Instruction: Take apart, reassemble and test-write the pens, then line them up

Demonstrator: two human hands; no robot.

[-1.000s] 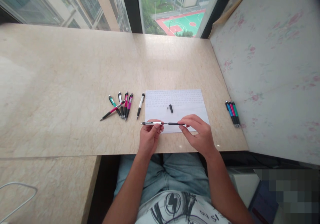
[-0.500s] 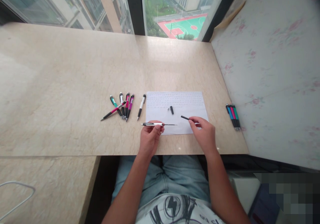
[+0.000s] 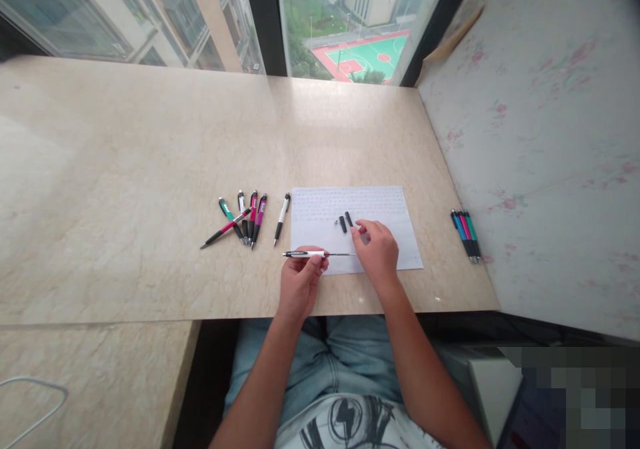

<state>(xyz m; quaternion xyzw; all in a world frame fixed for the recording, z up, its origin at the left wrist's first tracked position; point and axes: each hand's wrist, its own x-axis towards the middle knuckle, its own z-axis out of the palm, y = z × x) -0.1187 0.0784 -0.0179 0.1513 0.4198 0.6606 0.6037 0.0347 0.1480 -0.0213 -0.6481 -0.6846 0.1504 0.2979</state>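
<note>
My left hand [image 3: 302, 279] is closed around a white pen barrel [image 3: 298, 254] with a black clip end, held level above the table's front part. A thin bare refill [image 3: 340, 255] sticks out of the barrel to the right. My right hand [image 3: 377, 249] pinches the lower end of a slim black tube-shaped pen part [image 3: 349, 218] over the paper [image 3: 310, 232]. Beside it on the sheet lies a shorter, thicker black grip sleeve [image 3: 343, 224]. A tiny silvery piece [image 3: 336, 222] rests just left of that sleeve.
A white pen with black grip [image 3: 282, 219] lies left of the paper. Further left is a loose group of several coloured pens [image 3: 259, 221], one lying across others. Several pens [image 3: 465, 235] sit side by side near the wall [image 3: 540, 169] on the right. Windows stand behind the table.
My right hand has moved left and slightly up the sheet, bringing the slim black tube beside the grip sleeve. My left hand still holds the white barrel in nearly the same place.
</note>
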